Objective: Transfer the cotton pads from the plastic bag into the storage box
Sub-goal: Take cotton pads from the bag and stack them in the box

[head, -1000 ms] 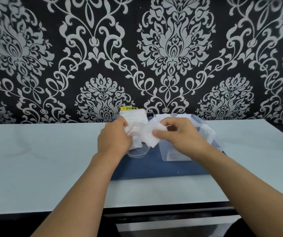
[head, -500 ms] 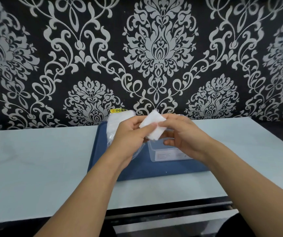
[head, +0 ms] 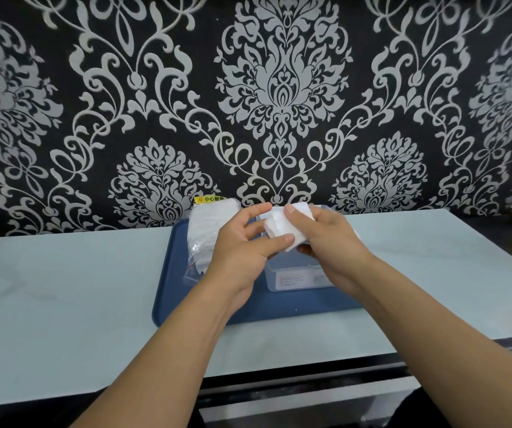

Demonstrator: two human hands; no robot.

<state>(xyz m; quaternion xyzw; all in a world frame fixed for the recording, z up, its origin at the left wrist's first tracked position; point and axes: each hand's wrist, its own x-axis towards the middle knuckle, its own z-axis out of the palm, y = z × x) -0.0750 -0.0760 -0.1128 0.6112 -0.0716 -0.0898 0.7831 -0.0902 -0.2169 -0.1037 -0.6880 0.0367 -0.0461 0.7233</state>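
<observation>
Here, a small stack of white cotton pads [head: 285,231] is pinched between both hands above the clear storage box [head: 298,278]. The right hand [head: 330,239] closes its grip on the pads from the right, thumb on top; the left hand [head: 242,251] pinches their lower left edge. The plastic bag [head: 207,233] with more pads stands just left of the box, both on a blue tray [head: 186,304] on the pale worktop [head: 63,298].

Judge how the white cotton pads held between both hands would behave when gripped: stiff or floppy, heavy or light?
Probably soft: the cotton pads look creased between the left hand and right hand. Likely light, since fingertips alone carry them. Apt to fan apart, being a loose stack.
</observation>
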